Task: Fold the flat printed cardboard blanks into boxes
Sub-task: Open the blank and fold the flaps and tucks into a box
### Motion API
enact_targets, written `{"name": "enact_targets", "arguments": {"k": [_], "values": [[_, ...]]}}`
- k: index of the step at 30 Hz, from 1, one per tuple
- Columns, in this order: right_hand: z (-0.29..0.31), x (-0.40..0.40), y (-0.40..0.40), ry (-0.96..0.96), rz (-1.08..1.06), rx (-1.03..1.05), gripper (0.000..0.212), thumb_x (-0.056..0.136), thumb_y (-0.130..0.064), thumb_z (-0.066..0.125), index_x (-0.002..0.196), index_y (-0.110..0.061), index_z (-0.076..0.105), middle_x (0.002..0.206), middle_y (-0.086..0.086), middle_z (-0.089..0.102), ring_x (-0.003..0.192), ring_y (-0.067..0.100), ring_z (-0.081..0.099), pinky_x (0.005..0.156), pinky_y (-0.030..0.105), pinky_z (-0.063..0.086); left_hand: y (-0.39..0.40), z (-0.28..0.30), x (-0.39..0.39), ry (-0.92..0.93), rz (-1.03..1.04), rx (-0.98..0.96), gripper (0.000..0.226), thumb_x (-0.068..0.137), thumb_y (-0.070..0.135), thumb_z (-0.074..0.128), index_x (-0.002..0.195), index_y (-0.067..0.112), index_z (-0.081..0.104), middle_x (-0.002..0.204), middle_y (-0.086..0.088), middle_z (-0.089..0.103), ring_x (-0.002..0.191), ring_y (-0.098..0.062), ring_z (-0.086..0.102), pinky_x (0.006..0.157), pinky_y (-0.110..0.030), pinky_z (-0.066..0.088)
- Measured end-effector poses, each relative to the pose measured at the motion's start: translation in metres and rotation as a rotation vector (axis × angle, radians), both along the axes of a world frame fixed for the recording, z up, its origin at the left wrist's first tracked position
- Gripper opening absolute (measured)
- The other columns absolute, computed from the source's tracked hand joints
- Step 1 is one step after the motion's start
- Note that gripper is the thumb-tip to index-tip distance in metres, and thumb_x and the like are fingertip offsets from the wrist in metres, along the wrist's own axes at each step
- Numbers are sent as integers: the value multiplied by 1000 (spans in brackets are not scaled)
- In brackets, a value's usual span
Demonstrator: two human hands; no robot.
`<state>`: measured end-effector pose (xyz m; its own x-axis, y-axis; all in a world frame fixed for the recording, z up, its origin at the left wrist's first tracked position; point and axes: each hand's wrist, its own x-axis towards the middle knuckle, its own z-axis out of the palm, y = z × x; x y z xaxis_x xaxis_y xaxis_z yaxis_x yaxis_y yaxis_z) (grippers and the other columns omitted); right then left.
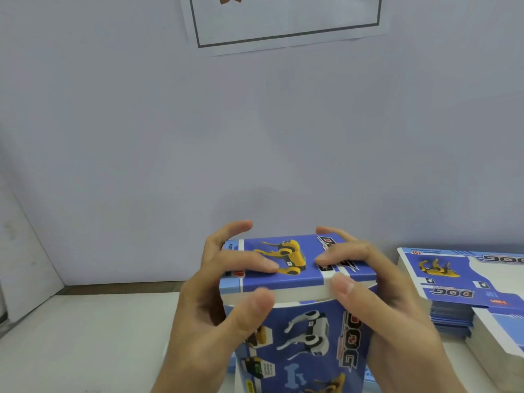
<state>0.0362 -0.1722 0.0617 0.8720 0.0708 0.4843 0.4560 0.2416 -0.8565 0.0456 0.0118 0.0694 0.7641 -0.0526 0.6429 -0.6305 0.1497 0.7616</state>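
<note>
A blue printed cardboard box [300,330] with robot-dog pictures stands upright in front of me, its top flap folded down. My left hand [215,302] grips its upper left corner, fingers on the top flap and thumb against the front edge. My right hand [377,302] holds the upper right corner the same way, fingers lying on the top and thumb pressing the white flap edge. A thick stack of flat printed blanks [453,282] lies on the table to the right.
The white table [85,336] runs to a pale wall close behind the box. A framed paper sign [286,21] hangs on the wall above. A white board [25,251] leans at the left edge.
</note>
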Motion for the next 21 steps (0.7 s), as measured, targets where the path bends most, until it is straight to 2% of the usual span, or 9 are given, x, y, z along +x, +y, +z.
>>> {"name": "enact_targets", "arguments": {"k": [2,4,6,8,9,12,14,18,21], "values": [[3,-1,-3,-21,97,19,48,56,-55,90,94,-30,76,140,-15,57,122,24,64,80,43,60,3,2,0,-21,-18,47,45,57,64,87,87,31,77,142,7,52,130,-30,54,73,-36,60],[7,4,-4,-132,2,-70,47,65,-51,88,99,-22,73,145,0,52,115,7,67,79,23,59,2,4,0,-47,20,63,46,51,61,90,84,31,79,140,7,54,129,-25,56,73,-38,62],[16,10,1,-172,-69,-119,44,69,-60,81,93,-24,73,132,4,63,110,-10,63,82,11,52,0,6,-2,-46,37,37,45,51,62,90,82,30,81,138,8,57,123,-22,61,67,-40,63],[16,12,3,-180,-109,-129,44,55,-73,82,78,-35,77,117,-26,68,106,-9,64,81,12,52,-1,6,-3,-34,31,11,43,54,64,87,80,31,81,137,9,58,114,-18,67,57,-44,62],[12,11,2,-146,-65,-89,44,48,-70,87,71,-33,79,119,-28,67,108,-1,67,77,18,56,-2,7,-4,-35,34,8,41,56,65,86,80,32,82,137,9,59,112,-16,68,54,-45,61],[-1,3,2,-45,-67,36,35,58,-48,92,75,-21,78,138,-13,60,114,24,68,63,34,61,-5,5,-3,-44,59,10,40,57,66,85,81,35,81,138,11,59,120,-20,63,57,-41,62],[0,0,5,-47,-128,44,24,66,-41,88,79,-23,77,138,-14,60,115,23,67,61,33,61,-7,3,-2,-82,110,18,41,55,63,87,85,37,80,142,8,56,122,-25,62,66,-39,63],[1,2,5,-45,-97,49,43,60,-59,88,81,-23,77,140,-12,58,118,23,65,62,38,62,-7,-3,1,-91,67,-15,27,63,54,87,77,32,80,135,7,61,121,-26,62,65,-39,63],[0,2,9,-103,-185,46,20,68,-33,86,84,-28,77,135,-14,62,118,12,65,71,26,61,-7,-5,5,-147,143,-10,23,71,52,83,78,30,80,132,3,63,115,-22,66,67,-33,62]]}}
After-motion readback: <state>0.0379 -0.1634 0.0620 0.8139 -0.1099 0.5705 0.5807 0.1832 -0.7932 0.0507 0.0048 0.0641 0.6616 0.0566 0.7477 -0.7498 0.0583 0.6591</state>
